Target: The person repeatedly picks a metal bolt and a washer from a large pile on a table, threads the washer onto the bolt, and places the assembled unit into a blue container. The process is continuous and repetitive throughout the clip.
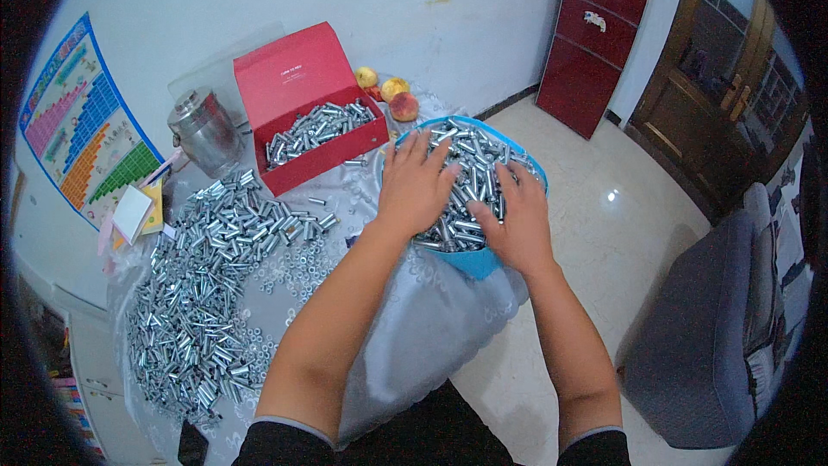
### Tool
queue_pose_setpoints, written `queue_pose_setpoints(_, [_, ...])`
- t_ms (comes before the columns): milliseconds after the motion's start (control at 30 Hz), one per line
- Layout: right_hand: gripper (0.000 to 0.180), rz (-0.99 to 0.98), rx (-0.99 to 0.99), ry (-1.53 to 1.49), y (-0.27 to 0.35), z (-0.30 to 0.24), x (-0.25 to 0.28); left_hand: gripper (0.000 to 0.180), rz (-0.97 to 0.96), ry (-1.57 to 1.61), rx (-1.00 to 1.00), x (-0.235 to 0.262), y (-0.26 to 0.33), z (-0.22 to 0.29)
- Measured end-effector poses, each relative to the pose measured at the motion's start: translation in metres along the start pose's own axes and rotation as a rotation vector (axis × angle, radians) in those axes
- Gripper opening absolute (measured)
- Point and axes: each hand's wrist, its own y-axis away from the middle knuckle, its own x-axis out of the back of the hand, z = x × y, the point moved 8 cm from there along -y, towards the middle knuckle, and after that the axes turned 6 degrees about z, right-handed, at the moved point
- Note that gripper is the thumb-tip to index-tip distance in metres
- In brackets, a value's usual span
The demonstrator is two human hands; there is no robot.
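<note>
The metal parts (pixel 470 179) in front of me, short silvery cylinders, fill a blue container (pixel 474 265) at the right-hand end of the table (pixel 431 319), heaped up near its rim. Both my hands are over them, palms down. My left hand (pixel 416 185) lies across the left side of the heap, fingers spread and thumb pointing inward; my right hand (pixel 522 224) is at the right side near the rim, its fingers a little bent and its thumb well apart from them. Neither is closed around anything that I can see, though I cannot tell whether a piece sits under my palms

Left of the container, a red box (pixel 328 161) with its lid raised holds more of the same cylinders, and fruit (pixel 403 107) lies just beside its right end. A big loose pile (pixel 194 293) of cylinders spreads over the left of the table, with small rings (pixel 285 274) scattered along its inner side. Behind the pile stands a metal canister (pixel 207 134); a colourful chart (pixel 86 121) hangs on the wall. Past the table on my right are a grey sofa (pixel 699 328) and a brown door (pixel 690 78)
</note>
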Motion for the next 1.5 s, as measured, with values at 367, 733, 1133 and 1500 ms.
queue_pose_setpoints(367, [0.057, -0.277, -0.034, 0.136, -0.019, 0.016, -0.04, 0.064, -0.007, 0.036, 0.2, -0.007, -0.004, -0.02])
queue_pose_setpoints(733, [0.096, -0.191, 0.223, 0.037, -0.004, -0.048, -0.005, 0.072, -0.082, 0.119, 0.208, -0.014, -0.003, -0.034])
queue_pose_setpoints(1133, [0.076, -0.285, 0.097, 0.146, -0.004, -0.043, -0.031, 0.048, 0.284, 0.604, 0.444, 0.012, 0.019, -0.085])
queue_pose_setpoints(1500, [0.07, -0.229, 0.09, 0.088, -0.005, -0.035, -0.03, 0.017, -0.179, 0.118, 0.088, 0.002, 0.095, -0.073])
